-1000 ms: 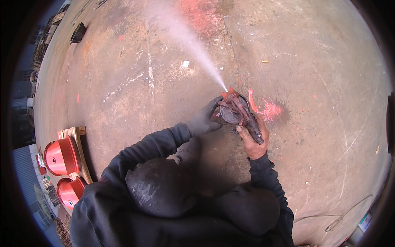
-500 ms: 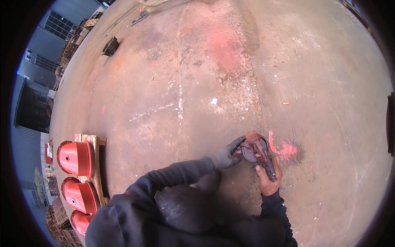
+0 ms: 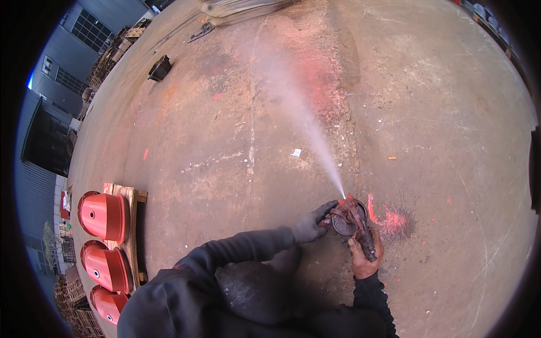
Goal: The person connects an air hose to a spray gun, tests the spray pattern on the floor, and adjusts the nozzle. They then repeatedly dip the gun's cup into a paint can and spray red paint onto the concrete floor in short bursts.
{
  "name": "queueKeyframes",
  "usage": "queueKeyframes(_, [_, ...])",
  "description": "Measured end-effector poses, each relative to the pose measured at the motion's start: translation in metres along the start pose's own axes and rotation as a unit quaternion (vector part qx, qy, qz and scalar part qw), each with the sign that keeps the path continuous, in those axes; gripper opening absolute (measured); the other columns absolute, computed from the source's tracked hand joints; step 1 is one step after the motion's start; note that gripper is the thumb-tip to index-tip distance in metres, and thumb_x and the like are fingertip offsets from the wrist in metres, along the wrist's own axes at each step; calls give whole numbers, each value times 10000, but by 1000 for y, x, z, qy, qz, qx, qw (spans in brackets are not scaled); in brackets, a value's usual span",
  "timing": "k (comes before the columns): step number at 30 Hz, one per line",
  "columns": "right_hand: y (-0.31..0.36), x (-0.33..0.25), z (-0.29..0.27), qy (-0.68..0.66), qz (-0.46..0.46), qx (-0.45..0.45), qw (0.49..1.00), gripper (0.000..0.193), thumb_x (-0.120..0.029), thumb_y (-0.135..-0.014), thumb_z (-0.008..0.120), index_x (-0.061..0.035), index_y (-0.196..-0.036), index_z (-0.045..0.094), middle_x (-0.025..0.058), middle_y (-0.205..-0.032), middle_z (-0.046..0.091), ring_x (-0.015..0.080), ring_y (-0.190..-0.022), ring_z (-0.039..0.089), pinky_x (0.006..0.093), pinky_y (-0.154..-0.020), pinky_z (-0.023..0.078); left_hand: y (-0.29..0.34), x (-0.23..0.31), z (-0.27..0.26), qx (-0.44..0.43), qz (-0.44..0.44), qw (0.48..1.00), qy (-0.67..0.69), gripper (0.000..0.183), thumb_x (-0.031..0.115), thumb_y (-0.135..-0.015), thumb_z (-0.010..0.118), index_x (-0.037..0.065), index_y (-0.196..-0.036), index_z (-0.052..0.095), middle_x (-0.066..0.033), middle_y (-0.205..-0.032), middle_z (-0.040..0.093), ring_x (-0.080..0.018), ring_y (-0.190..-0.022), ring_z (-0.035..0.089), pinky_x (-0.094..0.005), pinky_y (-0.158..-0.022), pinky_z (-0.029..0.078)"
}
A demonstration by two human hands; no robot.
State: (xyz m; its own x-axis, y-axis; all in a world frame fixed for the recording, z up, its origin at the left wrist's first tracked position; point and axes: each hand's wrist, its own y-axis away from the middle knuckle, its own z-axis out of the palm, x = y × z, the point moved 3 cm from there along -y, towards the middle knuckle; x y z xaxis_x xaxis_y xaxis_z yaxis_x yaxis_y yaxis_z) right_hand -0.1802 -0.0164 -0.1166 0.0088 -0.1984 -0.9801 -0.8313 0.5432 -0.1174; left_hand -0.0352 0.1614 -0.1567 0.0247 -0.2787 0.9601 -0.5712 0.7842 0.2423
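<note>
A paint-caked spray gun (image 3: 355,218) with a round cup is held over the floor at the lower right of centre. My gloved left hand (image 3: 311,226) reaches its left side, fingers closed at the edge by the cup. Around the handle end, my bare right hand (image 3: 367,256) is wrapped, thumb on the near side. A pale mist (image 3: 307,124) shoots from the nozzle, fanning out away from me toward the far left. Parts of the fingers of both hands are hidden behind the gun.
Several red bowl-shaped castings (image 3: 104,216) stand on a wooden pallet (image 3: 134,236) at the left. A black bucket-like container (image 3: 160,68) lies farther off. Red paint (image 3: 396,221) is splashed on the floor beside the gun. A covered heap (image 3: 242,10) sits at the far edge.
A jet of mist now leaves the nozzle; half a second ago there was none. Both hands keep their hold on the gun, which sits slightly lower in view.
</note>
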Motion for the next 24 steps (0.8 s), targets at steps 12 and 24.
queueKeyframes(12, [5, 6, 2, -22, 51, 0, 998, 414, -132, -848, 876, 62, -1130, 643, 168, -977, 680, 281, -862, 676, 392, -799, 547, -6, -29, -3, -3, 64, 995, -73, 739, 80, -1019, 609, 31, -1683, 288, -189, -1652, 443, -290, -1541, 424, -418, -1277, 342])
queueKeyframes(24, [6, -4, 3, -72, 87, -8, 994, 361, -108, -854, 838, 33, -1120, 639, 144, -960, 669, 259, -866, 656, 384, -793, 533, -3, -15, -3, -13, 10, 999, -47, 821, -82, -926, 490, 45, -1703, 255, -169, -1659, 445, -256, -1528, 430, -371, -1271, 332])
